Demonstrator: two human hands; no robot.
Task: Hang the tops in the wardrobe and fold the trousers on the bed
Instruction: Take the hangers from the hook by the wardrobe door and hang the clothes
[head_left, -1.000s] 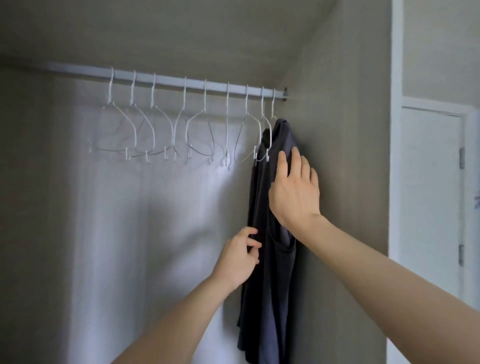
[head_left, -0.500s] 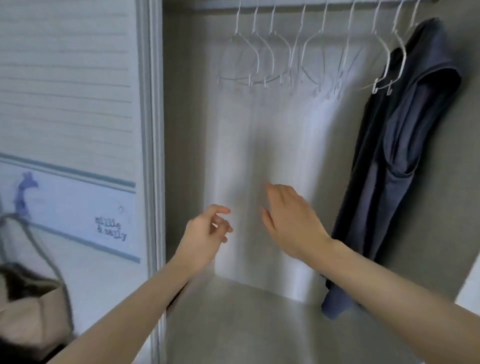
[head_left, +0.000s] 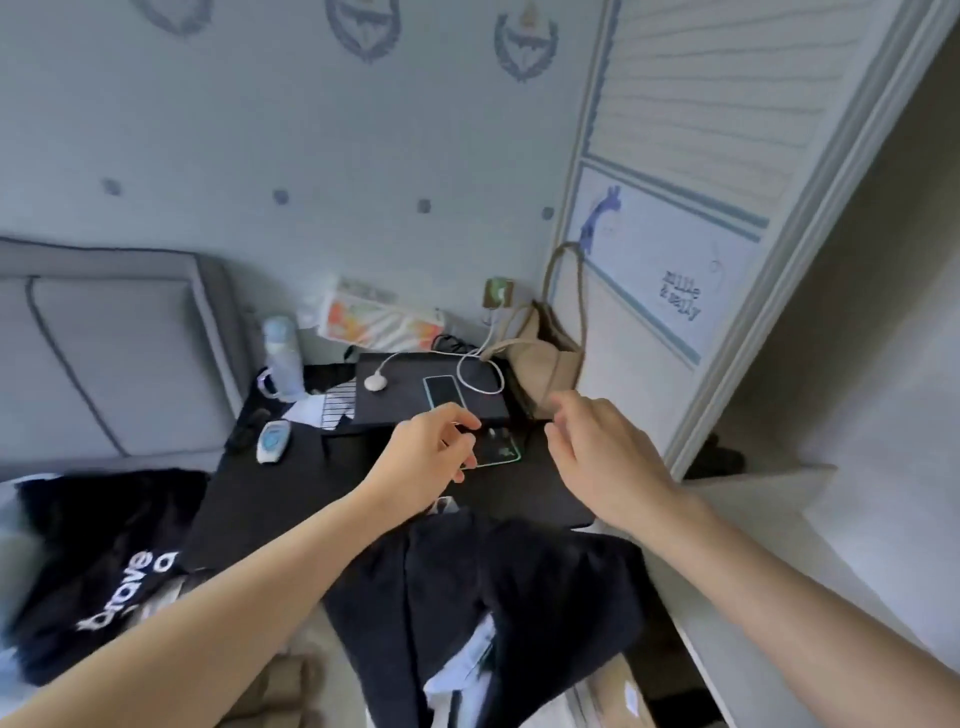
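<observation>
Dark garment (head_left: 498, 587) — below both hands' empty fingers (head_left: 462, 441)

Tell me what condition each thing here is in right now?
Left hand: empty, fingers loosely curled.
Right hand: empty, fingers relaxed.
Black garment: crumpled, unfolded.
Printed black top: lying unhung, lettering up.
Phone: flat, screen dark.
Beige bag: upright, handle raised.
Bottle: standing.

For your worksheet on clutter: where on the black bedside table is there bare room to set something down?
Free: the near-left part of the black table, between the white remote and the dark clothes. Crowded: the back, with bottle, phone, cable and bag.
</observation>
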